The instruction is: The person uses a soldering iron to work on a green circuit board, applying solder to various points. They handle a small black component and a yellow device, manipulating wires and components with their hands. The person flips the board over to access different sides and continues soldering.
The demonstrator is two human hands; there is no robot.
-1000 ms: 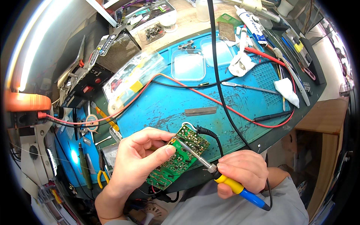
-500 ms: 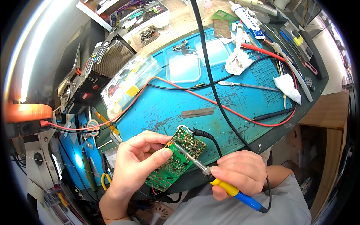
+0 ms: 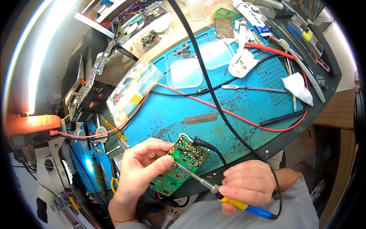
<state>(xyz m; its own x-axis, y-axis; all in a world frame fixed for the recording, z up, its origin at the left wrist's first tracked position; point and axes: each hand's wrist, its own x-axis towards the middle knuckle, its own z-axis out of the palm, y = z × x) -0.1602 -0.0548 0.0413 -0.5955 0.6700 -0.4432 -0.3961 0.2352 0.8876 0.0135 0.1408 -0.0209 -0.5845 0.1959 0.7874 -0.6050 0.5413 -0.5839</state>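
Observation:
My left hand (image 3: 143, 162) pinches a green circuit board (image 3: 183, 171) at its left edge, thumb on top. The board is tilted over the near edge of the mat, with its soldered side showing. A soldering iron (image 3: 236, 203) with a yellow and blue handle is gripped in my right hand (image 3: 248, 185). Its metal tip points up and left and meets the board close to my left thumb; whether it touches a joint is too small to tell. From the board's far end come a white wire loop and a thick black cord (image 3: 207, 145).
Under the hands lies a blue work mat (image 3: 160, 118) crossed by red and black test leads. The iron's black cable (image 3: 213, 95) hangs across the middle. Tweezers (image 3: 255, 88), a black probe (image 3: 282, 118) and crumpled white tissue (image 3: 297, 91) lie right; an orange meter (image 3: 34, 126) stands left.
The iron's tip has shifted nearer to me along the board, and my right hand has moved slightly right and down. My left hand still holds the board. The whole view has shifted a little.

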